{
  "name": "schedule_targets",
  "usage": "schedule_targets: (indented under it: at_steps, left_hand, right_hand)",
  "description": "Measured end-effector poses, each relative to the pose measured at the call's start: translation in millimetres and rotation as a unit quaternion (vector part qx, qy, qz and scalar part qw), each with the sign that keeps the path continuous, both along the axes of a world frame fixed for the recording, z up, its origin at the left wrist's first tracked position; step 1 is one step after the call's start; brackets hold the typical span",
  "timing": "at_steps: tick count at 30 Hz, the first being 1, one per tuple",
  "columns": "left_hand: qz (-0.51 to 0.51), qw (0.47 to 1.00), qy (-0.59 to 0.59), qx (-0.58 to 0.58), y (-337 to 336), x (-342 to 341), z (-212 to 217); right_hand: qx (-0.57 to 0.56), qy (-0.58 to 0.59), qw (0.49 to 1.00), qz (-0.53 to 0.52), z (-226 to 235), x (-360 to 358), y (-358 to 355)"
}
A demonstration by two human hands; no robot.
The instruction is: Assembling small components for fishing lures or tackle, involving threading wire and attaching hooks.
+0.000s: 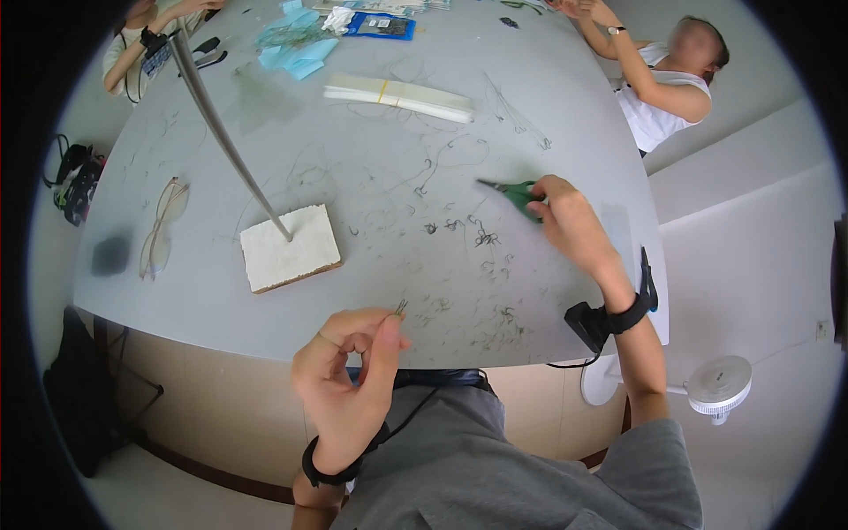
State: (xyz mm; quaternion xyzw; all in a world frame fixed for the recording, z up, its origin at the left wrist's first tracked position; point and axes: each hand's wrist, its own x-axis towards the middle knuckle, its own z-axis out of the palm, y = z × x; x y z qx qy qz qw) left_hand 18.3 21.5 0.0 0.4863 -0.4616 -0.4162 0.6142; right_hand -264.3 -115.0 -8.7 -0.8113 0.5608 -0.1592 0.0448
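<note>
Near the table's front edge, my left hand (349, 358) is closed in a pinch, thumb against forefinger. Small thin dark pieces that look like fish hooks (401, 306) stick up from its fingertips. Further right and farther away, my right hand (570, 221) is closed round the handles of green scissors (517, 196). The dark blades point left over the table, and the fingers partly hide the handles. Between the hands lie scattered small dark hooks (484, 235) and short bits of thread.
A white-topped block (291, 252) with a tall metal rod (231, 146) stands at left, beside eyeglasses (157, 231). Beyond lie a banded bundle of white strips (397, 97), blue sheets (299, 55) and a blue packet (380, 26). Two people sit at the far corners; a white fan (720, 384) is at right.
</note>
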Motion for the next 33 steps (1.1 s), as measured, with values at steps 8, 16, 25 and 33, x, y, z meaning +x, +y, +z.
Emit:
schedule_targets:
  at_steps: [8,16,25,33]
  left_hand:
    - [0.018,0.997,0.073,0.008,-1,-2,4]
    - [0.025,0.997,0.040,-0.058,1,-8,2]
    - [0.042,0.996,0.038,-0.066,2,-16,4]
    - [0.049,0.995,0.012,-0.083,-1,-15,4]
  right_hand:
    - [0.178,-0.327,0.927,-0.040,45,-1,47]
    - [0.102,-0.336,0.935,0.055,34,58,87]
    - [-0.047,-0.149,0.970,0.186,47,84,95]
    - [-0.054,-0.119,0.974,0.186,47,83,95]
